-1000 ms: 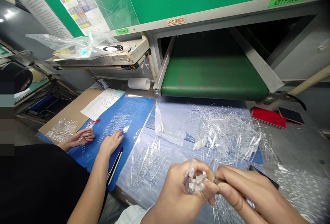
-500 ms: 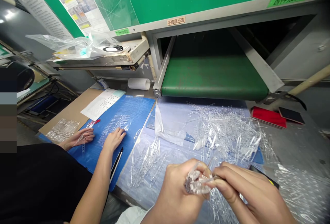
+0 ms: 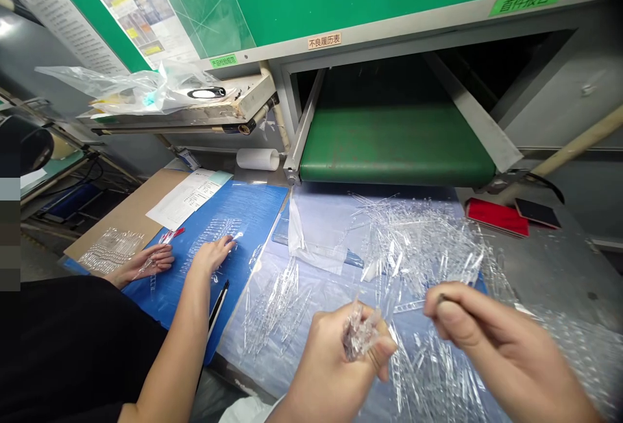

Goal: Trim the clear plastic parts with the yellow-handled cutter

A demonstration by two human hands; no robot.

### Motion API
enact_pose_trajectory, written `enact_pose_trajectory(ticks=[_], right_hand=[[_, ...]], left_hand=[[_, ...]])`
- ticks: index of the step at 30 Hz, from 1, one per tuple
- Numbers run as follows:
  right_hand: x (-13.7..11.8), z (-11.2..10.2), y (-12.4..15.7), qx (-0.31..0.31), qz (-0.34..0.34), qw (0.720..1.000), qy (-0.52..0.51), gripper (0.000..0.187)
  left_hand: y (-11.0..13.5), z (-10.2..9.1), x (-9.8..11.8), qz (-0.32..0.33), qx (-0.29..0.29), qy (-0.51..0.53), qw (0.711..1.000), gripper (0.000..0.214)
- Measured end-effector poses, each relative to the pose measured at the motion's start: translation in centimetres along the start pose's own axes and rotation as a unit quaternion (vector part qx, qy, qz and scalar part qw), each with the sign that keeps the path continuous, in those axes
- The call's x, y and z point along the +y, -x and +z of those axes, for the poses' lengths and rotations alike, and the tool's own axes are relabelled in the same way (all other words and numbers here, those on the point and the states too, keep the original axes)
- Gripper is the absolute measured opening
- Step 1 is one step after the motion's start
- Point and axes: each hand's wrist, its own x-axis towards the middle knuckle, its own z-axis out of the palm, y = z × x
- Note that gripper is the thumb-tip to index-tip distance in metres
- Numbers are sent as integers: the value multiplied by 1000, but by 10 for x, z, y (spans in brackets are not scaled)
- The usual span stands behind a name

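My left hand (image 3: 335,361) is closed around a bundle of thin clear plastic strips (image 3: 360,332), their cut-looking ends bunched above the thumb. To its right, my right hand (image 3: 501,345) is raised and pinched; a small dark object (image 3: 442,299) shows between thumb and forefinger, its kind unclear. A clear ladder-patterned strip (image 3: 409,307) shows just left of the right fingertips; whether they touch it I cannot tell. Beneath and between both hands lie loose clear strips (image 3: 433,377) on the pale blue sheet. The two hands are apart.
A big heap of clear strips (image 3: 423,241) lies below the green conveyor belt (image 3: 399,144). A smaller pile (image 3: 272,309) lies left. A co-worker's hands (image 3: 217,254) handle strips on a blue mat (image 3: 263,209), near a black-and-white pen (image 3: 218,306). Red pads (image 3: 496,217) sit at right.
My right hand has pulled away from the bundle, to the right and slightly up. My left hand keeps its grip on the strips. The camera view has shifted slightly.
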Motion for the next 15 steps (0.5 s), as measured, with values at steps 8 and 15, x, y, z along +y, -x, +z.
enact_pose_trajectory(ticks=[8, 15], right_hand=[[-5, 23, -1, 14, 73, 997, 32, 27], [-12, 15, 5, -160, 22, 982, -94, 34]], left_hand=[[-3, 3, 5, -50, -6, 39, 998, 36], [-3, 4, 7, -46, 6, 62, 997, 42]])
